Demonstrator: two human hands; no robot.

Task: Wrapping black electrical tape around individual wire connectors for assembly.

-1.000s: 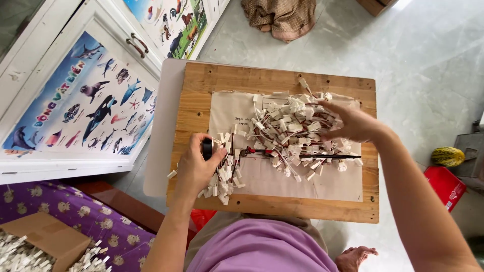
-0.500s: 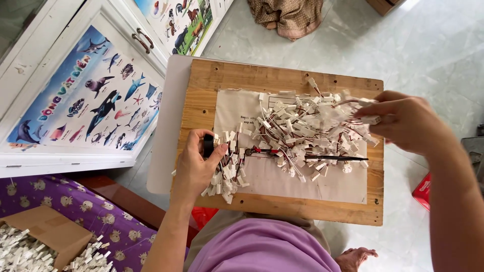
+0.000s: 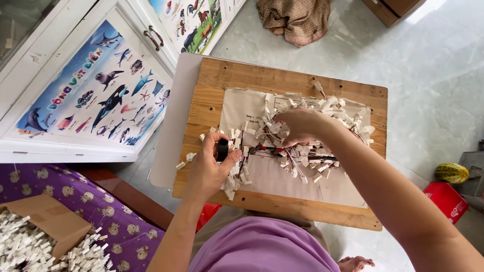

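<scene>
A wooden board (image 3: 212, 95) rests over my lap with a sheet of paper (image 3: 282, 179) on it. A heap of small white plastic connectors on thin wires (image 3: 338, 113) covers the paper. My left hand (image 3: 209, 166) grips a small black roll of tape (image 3: 222, 149) at the board's left side, next to a short row of connectors. My right hand (image 3: 297, 126) is down in the middle of the heap, fingers closed around some wired connectors.
A white cabinet with animal posters (image 3: 96, 95) stands at left. A cardboard box of white connectors (image 3: 35, 236) sits on a purple patterned cloth at lower left. A brown cloth (image 3: 295, 17) lies on the tiled floor; a red container (image 3: 446, 201) and striped gourd (image 3: 451, 173) at right.
My right hand has moved from the board's right edge leftward into the middle of the connector heap. My left hand stays on the black tape roll.
</scene>
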